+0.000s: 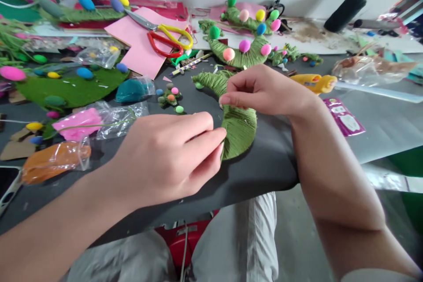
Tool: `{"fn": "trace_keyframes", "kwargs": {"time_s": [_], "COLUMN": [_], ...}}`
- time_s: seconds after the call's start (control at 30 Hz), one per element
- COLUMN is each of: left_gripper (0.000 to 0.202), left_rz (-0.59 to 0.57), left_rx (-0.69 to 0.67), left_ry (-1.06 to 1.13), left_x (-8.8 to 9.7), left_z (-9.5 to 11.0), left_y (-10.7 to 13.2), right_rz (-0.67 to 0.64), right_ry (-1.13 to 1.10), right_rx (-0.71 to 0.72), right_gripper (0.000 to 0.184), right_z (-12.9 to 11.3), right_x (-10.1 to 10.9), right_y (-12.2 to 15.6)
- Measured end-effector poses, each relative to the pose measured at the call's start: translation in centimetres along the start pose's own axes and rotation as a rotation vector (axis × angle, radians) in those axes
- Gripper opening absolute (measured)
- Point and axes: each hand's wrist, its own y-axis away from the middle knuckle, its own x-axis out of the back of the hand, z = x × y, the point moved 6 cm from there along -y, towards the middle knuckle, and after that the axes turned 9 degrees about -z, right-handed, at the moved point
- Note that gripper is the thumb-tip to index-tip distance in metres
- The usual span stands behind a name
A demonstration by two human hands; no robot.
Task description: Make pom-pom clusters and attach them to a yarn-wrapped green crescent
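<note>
In front of me on the dark table lies a crescent (242, 134) wrapped in green yarn, its narrow tip pointing to the upper left. My left hand (175, 156) is closed at the crescent's lower left edge, the fingers bunched together and the fingertips against the yarn. Over the crescent's middle, my right hand (256, 90) makes a pinch with thumb and forefinger; whatever lies between them is too small or hidden to name. A green pompom (198, 85) shows beside the narrow tip.
Beyond the crescent sit finished-looking crescents with colored pompoms (244, 46). Scissors (168, 39) rest on pink paper (142, 59). A yellow glue gun (313, 83) with a glue stick lies at right, near a purple packet (344, 116). Bagged orange clay (56, 161) and a phone (9, 185) are at left.
</note>
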Motion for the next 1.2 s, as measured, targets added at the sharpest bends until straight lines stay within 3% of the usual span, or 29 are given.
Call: {"fn": "trace_keyframes", "kwargs": {"time_s": [0.1, 0.3, 1.2], "left_gripper": [0.022, 0.027, 0.028], "left_rz": [-0.045, -0.146, -0.19], "left_rx": [-0.006, 0.016, 0.031], "left_ry": [0.015, -0.015, 0.018], "left_x": [-1.1, -2.2, -2.8], "left_z": [0.0, 0.2, 0.4], "left_y": [0.8, 1.4, 1.4], "right_rz": [-0.095, -0.247, -0.25], "right_ry": [-0.04, 0.036, 0.093], "right_rx": [-0.003, -0.135, -0.12], "right_gripper": [0.014, 0.029, 0.036], "right_z": [-0.2, -0.6, -0.5], "right_x": [0.0, -0.9, -1.3], "right_y": [0.5, 0.7, 0.3]}}
